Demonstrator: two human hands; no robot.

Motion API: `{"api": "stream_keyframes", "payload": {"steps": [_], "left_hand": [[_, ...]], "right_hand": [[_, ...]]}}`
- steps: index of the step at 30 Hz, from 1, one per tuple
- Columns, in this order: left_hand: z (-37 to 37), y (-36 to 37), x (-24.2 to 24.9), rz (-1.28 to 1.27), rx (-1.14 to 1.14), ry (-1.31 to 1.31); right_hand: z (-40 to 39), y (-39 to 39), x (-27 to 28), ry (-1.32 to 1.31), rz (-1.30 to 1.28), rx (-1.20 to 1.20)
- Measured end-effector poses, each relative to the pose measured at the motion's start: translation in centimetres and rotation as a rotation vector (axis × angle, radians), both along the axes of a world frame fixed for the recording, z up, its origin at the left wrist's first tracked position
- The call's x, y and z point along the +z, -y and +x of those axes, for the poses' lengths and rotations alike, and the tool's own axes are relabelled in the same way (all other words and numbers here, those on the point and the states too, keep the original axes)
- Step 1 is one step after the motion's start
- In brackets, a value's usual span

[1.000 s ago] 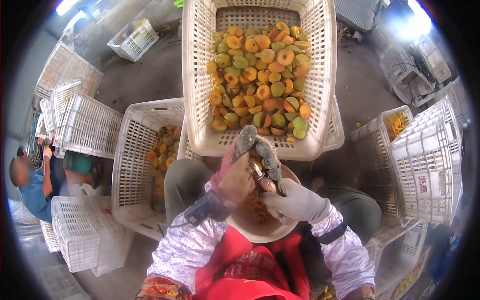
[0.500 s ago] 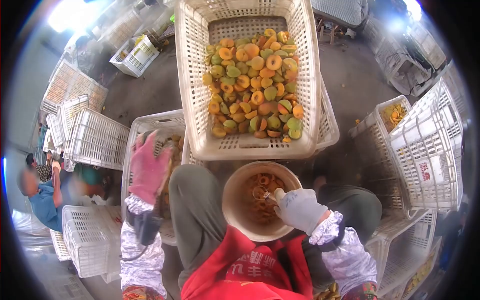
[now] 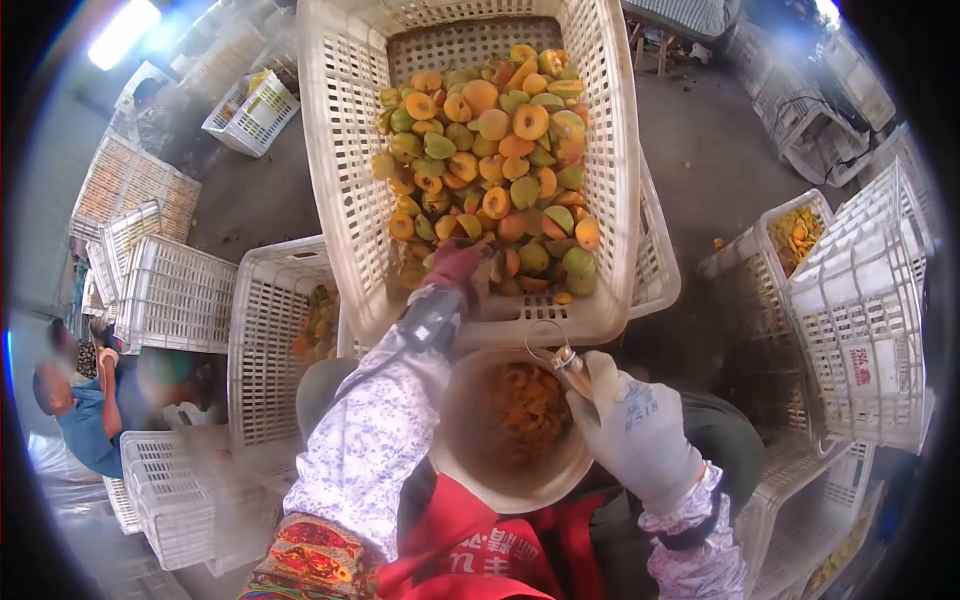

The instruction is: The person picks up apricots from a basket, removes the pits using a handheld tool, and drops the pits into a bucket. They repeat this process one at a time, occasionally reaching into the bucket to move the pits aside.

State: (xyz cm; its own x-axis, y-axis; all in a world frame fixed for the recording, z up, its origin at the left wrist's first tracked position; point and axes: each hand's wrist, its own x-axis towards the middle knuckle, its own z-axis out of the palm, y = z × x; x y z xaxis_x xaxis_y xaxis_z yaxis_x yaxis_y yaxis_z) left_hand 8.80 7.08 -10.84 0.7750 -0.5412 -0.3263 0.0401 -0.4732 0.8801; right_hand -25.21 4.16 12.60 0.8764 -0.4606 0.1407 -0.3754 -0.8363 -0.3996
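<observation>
My left hand [image 3: 457, 265], in a pink glove, reaches into the front of a white plastic crate [image 3: 345, 200] and touches the pile of apricot halves [image 3: 490, 140]. Its fingers are blurred and partly hidden among the fruit. In a pale grey glove, my right hand [image 3: 635, 425] is closed round the handle of a wire-loop coring tool [image 3: 568, 365], the metal loop pointing up and left. Below the loop, between my knees, stands a white bucket [image 3: 455, 455] with orange fruit pieces [image 3: 525, 405] at its bottom.
Left of the bucket is another crate [image 3: 250, 350] with fruit in it. White crates [image 3: 185, 290] are stacked along the left, near a person in blue [image 3: 90, 420]. More crates [image 3: 860, 310] lean at the right, one holding yellow fruit [image 3: 797, 238].
My left hand has moved from the left-hand crate up and right into the apricot halves. My right hand has lifted the coring tool out of the bucket to above its rim.
</observation>
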Motion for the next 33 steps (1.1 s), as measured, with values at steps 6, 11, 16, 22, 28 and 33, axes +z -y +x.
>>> {"api": "stream_keyframes", "payload": {"steps": [6, 11, 16, 22, 28, 33], "left_hand": [[-5.5, -3.8, 9.6, -0.347, -0.426, 0.227], [-9.4, -6.9, 2.7, -0.714, -0.338, 0.113], [-12.8, -6.8, 9.4, -1.065, -0.221, -0.413], [-11.4, -7.8, 14.4, -0.264, -0.626, 0.685], [-13.5, -7.1, 18.2, -0.228, -0.406, -0.013], [-12.2, -7.1, 14.8, -0.732, -0.367, -0.545]], "right_hand": [[2.2, -0.8, -1.9, 0.089, -0.073, -0.028], [3.7, -1.0, -2.8, 0.217, -0.082, -0.105], [3.8, -1.3, -3.9, 0.171, -0.117, -0.054], [4.0, -2.2, -2.9, 0.108, 0.027, -0.031], [5.0, -2.6, -4.0, 0.162, 0.121, -0.067], [5.4, -3.0, -4.9, 0.134, 0.096, -0.038]]}}
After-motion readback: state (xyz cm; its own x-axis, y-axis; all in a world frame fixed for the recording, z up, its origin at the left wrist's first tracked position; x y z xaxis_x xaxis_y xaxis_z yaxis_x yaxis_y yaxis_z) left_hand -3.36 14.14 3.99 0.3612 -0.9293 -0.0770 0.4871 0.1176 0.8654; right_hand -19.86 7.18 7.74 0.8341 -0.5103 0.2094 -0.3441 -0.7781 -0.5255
